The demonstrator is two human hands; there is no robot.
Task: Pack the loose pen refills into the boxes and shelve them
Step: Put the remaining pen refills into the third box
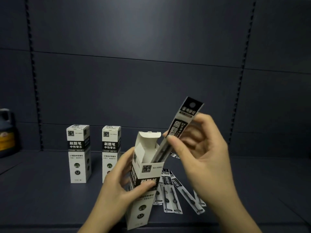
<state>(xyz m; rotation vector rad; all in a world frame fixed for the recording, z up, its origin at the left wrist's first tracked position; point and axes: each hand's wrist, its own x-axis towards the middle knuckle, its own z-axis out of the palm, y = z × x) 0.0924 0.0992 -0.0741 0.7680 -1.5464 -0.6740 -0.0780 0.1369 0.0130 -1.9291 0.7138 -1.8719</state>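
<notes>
Pen refills, packed in narrow black-and-white sleeves; boxes, tall white card with black band.

Dark bottle [5,132], orange label, far left edge of the shelf [42,199], well apart from both hands.

Two closed boxes, upright: first closed box [78,153] and second closed box [111,153], side by side, behind and left of the left hand.

Left hand [117,187]: fingers and thumb curled round the open box [144,179], thumb across its black band. Box tilted, top flap raised, base touching the shelf.

Refill packet [178,128]: pinched between thumb and fingers of the right hand [202,148], slanted, lower end inside the mouth of the open box, upper end with hang hole above the fingers.

Loose refill packets [173,194]: fanned flat on the shelf, just beside the open box, below the right hand. Count unclear. One further packet [175,155] partly visible behind the box.
</notes>
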